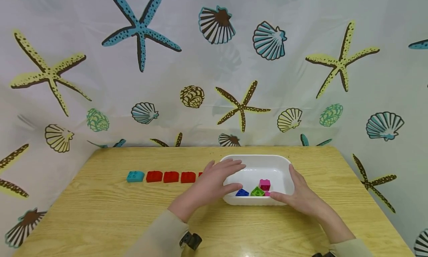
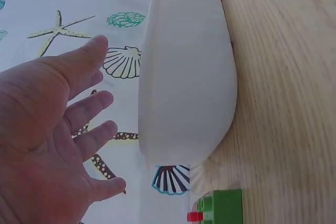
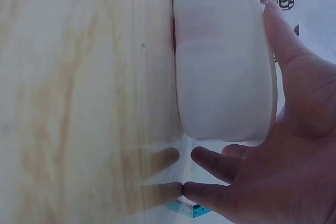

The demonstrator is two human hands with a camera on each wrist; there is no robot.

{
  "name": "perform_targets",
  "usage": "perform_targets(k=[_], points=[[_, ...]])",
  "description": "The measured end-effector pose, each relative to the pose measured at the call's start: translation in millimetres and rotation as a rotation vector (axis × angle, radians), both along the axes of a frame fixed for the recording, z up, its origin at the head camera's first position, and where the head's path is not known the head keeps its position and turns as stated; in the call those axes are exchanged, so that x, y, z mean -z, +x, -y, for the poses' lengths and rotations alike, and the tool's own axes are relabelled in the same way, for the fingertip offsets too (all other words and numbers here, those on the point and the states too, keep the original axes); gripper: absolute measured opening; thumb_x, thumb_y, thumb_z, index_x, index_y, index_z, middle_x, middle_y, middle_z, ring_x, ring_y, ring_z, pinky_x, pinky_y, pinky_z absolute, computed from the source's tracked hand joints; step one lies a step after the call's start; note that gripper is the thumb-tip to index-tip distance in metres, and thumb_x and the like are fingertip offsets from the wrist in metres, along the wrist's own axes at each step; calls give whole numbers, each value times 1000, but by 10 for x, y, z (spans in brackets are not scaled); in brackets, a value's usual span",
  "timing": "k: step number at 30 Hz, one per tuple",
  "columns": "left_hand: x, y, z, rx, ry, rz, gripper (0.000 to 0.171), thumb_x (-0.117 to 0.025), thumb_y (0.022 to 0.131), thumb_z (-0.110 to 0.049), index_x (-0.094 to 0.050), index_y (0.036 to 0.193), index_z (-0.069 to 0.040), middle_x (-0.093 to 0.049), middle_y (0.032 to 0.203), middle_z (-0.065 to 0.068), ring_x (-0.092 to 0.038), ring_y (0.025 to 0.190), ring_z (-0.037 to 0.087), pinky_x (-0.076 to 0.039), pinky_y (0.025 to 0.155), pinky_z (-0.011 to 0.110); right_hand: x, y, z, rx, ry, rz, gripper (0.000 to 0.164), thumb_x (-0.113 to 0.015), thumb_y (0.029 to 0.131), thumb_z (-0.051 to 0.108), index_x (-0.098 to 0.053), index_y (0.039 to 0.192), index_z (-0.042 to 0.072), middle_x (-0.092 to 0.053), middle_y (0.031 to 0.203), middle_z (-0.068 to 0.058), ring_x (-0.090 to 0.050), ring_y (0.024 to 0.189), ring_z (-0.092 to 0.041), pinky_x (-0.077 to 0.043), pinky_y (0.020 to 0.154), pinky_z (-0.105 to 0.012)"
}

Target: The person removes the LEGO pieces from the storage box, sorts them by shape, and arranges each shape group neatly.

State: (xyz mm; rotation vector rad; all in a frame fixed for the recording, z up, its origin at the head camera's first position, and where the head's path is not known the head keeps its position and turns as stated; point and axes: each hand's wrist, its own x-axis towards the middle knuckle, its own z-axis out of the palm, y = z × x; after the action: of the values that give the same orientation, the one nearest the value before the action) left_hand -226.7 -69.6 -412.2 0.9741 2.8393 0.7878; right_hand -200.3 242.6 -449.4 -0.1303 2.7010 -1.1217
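A white plastic tub sits on the wooden table, holding a blue brick, a green brick and a pink brick near its front wall, plus a partly hidden pink piece. My left hand is at the tub's left end with fingers spread; the left wrist view shows a gap between them and the tub. Around the right end is my right hand, its thumb at the front rim. In the right wrist view its fingers extend fairly straight beside the tub's end.
Left of the tub runs a row of toy bricks: a teal brick, then several red bricks, the last partly behind my left hand. A green brick shows in the left wrist view. A shell-patterned curtain hangs behind the table.
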Motion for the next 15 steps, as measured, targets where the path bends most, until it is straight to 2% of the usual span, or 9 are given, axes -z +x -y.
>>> perform_targets(k=[8,12,15], points=[[23,-103,-309,13,-75,-46,65,-75,106,-45,-55,164,-26,-53,168,-2,-36,163,24,-8,132,69,-18,12,-9,-5,-3,-5,136,-81,94,62,11,173,0,-3,177,-35,-23,157,-63,-30,121,-78],[47,-135,-465,36,-85,-85,63,-75,106,-44,-58,162,-24,-57,164,-2,-43,158,22,-14,132,67,-20,13,-15,-10,-4,-7,137,-81,95,63,12,173,0,-3,178,-35,-22,157,-63,-30,120,-79],[61,-142,-566,46,-83,-87,61,-76,106,-42,-60,160,-21,-60,161,-2,-49,154,20,-22,133,60,-17,13,-17,-18,-6,-11,137,-81,94,62,12,173,0,-3,178,-35,-22,158,-62,-30,121,-78]])
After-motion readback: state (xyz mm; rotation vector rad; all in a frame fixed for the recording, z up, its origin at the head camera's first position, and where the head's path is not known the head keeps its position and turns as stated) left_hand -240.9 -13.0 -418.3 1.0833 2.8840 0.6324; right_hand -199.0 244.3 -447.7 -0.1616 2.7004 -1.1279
